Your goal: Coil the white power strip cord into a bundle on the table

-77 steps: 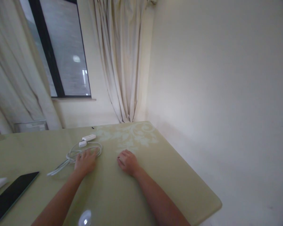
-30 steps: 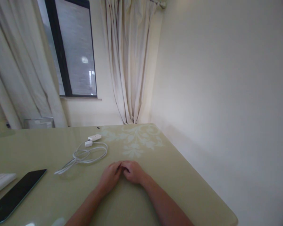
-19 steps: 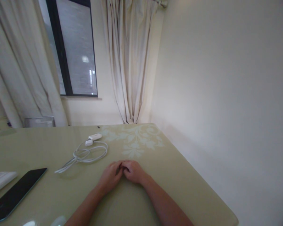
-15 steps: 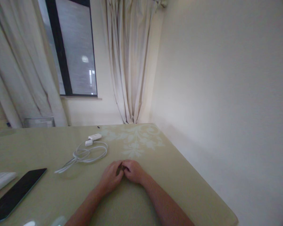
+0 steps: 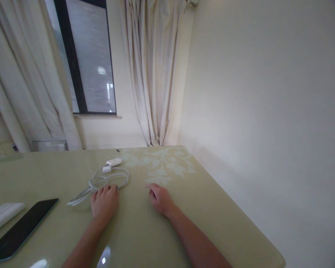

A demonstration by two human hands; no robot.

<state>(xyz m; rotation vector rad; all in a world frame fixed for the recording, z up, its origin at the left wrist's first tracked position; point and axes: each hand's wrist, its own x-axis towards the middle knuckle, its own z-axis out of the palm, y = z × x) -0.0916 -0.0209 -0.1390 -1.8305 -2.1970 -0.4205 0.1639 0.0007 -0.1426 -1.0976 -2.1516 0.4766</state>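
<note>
My left hand point(image 5: 104, 203) lies palm down at the near side of a coiled white cable point(image 5: 125, 178), its fingers stretched forward and slightly apart. The fingertips overlap the cable's loops; whether they press on it I cannot tell. On the cable's far end sits a white plug or adapter point(image 5: 114, 162), with a smaller white connector beside it. To the right, my right hand point(image 5: 160, 200) rests over the table with thumb and forefinger pinched together. A thin, small thing pokes out leftward from that pinch, too small to name.
A black tablet-like slab point(image 5: 24, 230) and a white elongated object point(image 5: 5, 216) lie at the left of the greenish table point(image 5: 217, 223). A tiny dark piece point(image 5: 118, 150) is near the far edge. Wall point(image 5: 262, 111) borders the right side; curtains point(image 5: 156, 74) hang behind.
My hands, together at the middle before, are now apart. The left has moved left to the cable's near side; the right stays close to its place, a thin thing now showing at its fingertips.
</note>
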